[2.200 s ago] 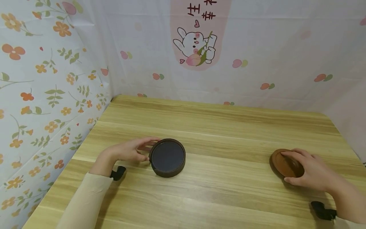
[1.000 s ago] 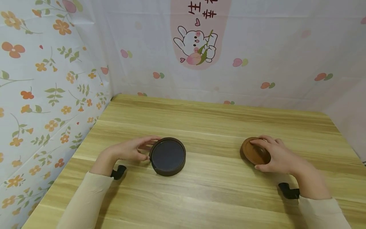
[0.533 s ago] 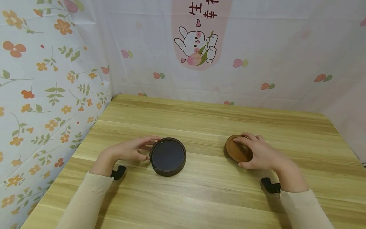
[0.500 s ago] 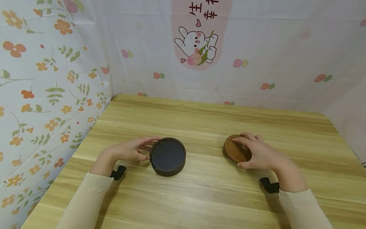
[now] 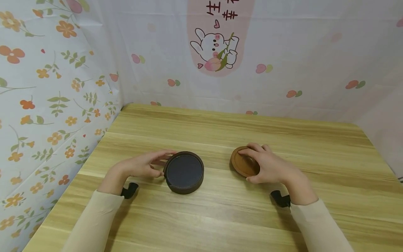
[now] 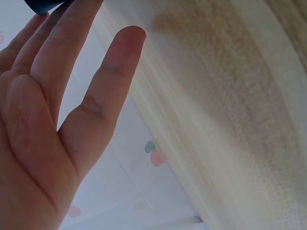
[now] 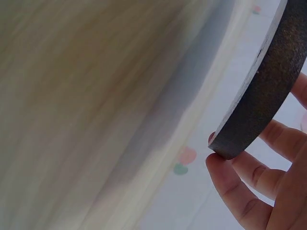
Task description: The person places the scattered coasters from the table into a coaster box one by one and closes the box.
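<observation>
A dark round holder point(image 5: 184, 172) with a stitched rim stands on the table in the head view, left of centre. My left hand point(image 5: 143, 165) is at its left side, fingers reaching along the far rim. In the left wrist view the left hand's point(image 6: 53, 120) fingers are fairly straight, their tips touching a dark edge at the top; the thumb stands apart. My right hand point(image 5: 267, 163) grips a brown round disc point(image 5: 241, 161) by its edge, to the right of the holder. The right wrist view shows this disc point(image 7: 261, 88) tilted above the table, its thick dark side between fingers and thumb.
The wood-grain table point(image 5: 201, 224) extends around both hands. Behind it hangs a pale cloth point(image 5: 157, 52) with a rabbit print, and a flowered cloth point(image 5: 56, 115) hangs on the left. A black mount point(image 5: 130, 190) is on the left wrist, another black mount point(image 5: 280, 199) on the right.
My right hand has carried the brown disc leftward from the table's right side, closer to the dark holder. The left hand and the holder have stayed in place.
</observation>
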`<state>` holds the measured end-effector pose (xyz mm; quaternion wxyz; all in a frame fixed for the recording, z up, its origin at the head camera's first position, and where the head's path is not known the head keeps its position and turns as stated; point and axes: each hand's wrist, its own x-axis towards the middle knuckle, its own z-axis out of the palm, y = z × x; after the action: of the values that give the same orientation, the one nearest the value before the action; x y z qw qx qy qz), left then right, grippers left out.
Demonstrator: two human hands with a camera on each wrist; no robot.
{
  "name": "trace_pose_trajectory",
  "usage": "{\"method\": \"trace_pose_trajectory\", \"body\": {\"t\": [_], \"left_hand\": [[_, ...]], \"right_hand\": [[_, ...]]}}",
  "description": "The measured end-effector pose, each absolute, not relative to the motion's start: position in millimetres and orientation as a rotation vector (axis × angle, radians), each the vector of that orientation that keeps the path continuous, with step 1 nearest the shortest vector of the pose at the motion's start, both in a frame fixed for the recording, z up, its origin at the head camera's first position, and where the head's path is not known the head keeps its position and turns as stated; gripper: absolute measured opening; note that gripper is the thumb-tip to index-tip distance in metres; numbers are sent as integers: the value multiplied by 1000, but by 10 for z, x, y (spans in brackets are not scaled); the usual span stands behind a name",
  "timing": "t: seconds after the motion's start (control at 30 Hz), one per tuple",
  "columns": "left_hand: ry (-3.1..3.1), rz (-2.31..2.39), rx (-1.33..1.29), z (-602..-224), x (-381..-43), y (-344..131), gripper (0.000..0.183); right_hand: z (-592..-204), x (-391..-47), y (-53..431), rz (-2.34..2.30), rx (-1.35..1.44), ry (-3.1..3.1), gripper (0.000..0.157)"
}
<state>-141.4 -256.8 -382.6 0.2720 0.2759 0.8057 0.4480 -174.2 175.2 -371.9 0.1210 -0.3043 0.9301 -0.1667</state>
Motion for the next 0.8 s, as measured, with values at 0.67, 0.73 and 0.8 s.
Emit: {"method": "trace_pose_trajectory", "body": {"t": [0.67, 0.73, 0.8], "left_hand": [[2137, 1236, 721, -3817, -1416, -2570, 74], [2133, 1238, 725, -3813, -1417, -2569, 73], [2131, 1241, 733, -3814, -1419, -2567, 73]], "right_hand": [[-3691, -1697, 1290, -556, -994, 2688, 80], [-3682, -1693, 1253, -562, -1002, 2685, 80], [-3673, -1690, 1218, -570, -1009, 2679, 80]]}}
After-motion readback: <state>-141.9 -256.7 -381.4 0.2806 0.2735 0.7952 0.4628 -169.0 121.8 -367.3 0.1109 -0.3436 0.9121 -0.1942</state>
